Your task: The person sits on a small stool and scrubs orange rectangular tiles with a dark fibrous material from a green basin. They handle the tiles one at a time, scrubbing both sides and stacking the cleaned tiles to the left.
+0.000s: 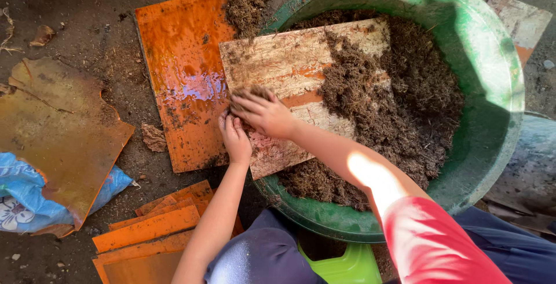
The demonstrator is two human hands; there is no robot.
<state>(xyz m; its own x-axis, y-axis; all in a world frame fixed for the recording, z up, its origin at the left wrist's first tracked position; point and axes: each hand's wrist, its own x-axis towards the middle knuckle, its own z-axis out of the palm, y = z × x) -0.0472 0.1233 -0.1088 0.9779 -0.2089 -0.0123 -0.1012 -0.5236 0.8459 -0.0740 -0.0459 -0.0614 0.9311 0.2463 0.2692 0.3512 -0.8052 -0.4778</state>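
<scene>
A large green basin point(492, 58) holds brown fibrous soil point(405, 104). A worn wooden board point(289, 64) lies across the basin's left rim, part of it covered with the soil. My right hand point(263, 112) presses down on a small clump of soil on the board's near left part, fingers curled over it. My left hand point(234, 136) is just below it at the board's left edge, fingers cupped against the same clump.
An orange glossy tile point(185, 75) lies on the dirt ground left of the board. Several orange tile pieces point(153, 232) are stacked near my knee. A rusty sheet point(58, 133) covers a blue bag point(23, 197) at left. A green stool point(341, 264) is under me.
</scene>
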